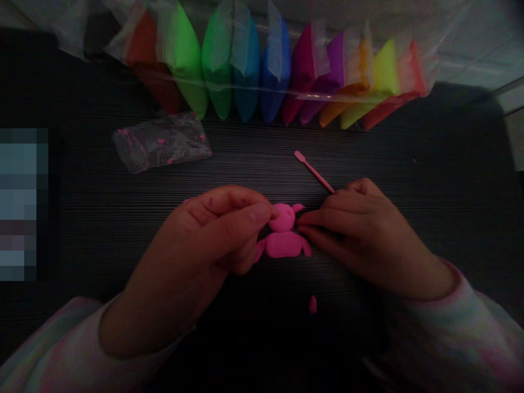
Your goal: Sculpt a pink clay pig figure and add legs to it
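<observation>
A small pink clay figure [283, 233] with a round head, ears and short limbs lies on the dark ribbed table [429, 180]. My left hand [204, 245] pinches the left side of the figure's head with thumb and forefinger. My right hand [368, 234] touches the head's right side with its fingertips pressed together, and it also holds a thin pink modelling stick [313, 171] that points up and to the left. A tiny loose bit of pink clay [313, 304] lies on the table below the figure.
A row of bagged clay blocks in many colours [262, 71] stands along the back of the table. An emptied clear bag with pink smears [161, 142] lies at back left. A blurred patch [23, 204] sits at the left edge.
</observation>
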Tool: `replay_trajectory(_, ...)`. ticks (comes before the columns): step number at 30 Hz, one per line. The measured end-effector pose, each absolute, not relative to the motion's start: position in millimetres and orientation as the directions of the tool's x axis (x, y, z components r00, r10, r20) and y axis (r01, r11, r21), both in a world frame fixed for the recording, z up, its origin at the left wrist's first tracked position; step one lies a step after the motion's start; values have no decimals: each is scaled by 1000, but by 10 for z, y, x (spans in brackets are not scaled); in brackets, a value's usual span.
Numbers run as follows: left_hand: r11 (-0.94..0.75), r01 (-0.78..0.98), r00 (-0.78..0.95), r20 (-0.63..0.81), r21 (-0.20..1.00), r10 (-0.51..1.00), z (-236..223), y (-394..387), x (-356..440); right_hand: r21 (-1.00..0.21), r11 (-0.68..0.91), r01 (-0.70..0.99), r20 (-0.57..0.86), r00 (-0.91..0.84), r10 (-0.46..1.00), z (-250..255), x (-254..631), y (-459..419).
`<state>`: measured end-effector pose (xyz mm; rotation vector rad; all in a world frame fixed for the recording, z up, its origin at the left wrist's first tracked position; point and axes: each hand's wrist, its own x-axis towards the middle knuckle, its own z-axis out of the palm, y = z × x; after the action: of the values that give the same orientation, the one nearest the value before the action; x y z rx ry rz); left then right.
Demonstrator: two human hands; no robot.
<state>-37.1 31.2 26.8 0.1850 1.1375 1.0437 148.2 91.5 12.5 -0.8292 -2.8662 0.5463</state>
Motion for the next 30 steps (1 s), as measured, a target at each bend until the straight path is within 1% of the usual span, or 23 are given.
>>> replay_trajectory(5, 549, -565, 20, -655, 616, 755, 288, 305, -368, -405, 764, 503, 9, -833, 553, 161, 1483, 922)
replay_trajectory(9, 546, -566, 19, -653, 617, 757, 280, 309, -371, -471, 717, 513, 79, -785, 614, 191, 1451, 906)
replay_trajectory(14, 561, -575, 43, -662, 596, 748, 267, 318, -372, -469, 726, 504, 188, -746, 639, 132, 1377, 862)
replay_trajectory(20, 540, -574, 44, -635, 615, 771, 286, 310, -373, -445, 729, 520, 162, -753, 637, 78, 1347, 852)
replay_trajectory(30, 527, -575, 56, -613, 626, 788, 279, 308, -376, -430, 744, 512, 167, -764, 623, 70, 1341, 854)
